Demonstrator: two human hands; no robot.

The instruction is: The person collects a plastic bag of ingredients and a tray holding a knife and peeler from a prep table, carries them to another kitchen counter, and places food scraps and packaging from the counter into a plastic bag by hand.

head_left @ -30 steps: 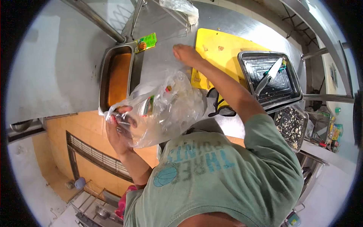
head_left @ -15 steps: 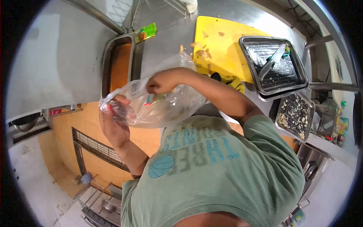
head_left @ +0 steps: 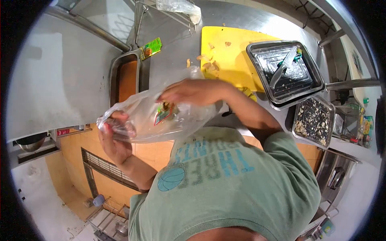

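Observation:
My left hand grips the edge of a clear plastic bag at the left, its fingers seen through the film. My right hand lies over the bag's upper side, fingers pointing left and slightly bent; whether they pinch the film cannot be made out. Inside the bag, just below my right fingertips, shows a small packet with green and red printing. Beyond my right forearm is a yellow cutting board with several peel-like scraps on it.
A deep metal pan of orange-brown content stands at the left, beside a green-yellow packet. At the right, a dark tray holds a knife; a second tray holds pale crumbs. A wire rack stands at the back.
My right hand has come from beside the cutting board to the bag, and its fingers have straightened since half a second ago. The bag is stretched out longer, and my left hand has shifted slightly left.

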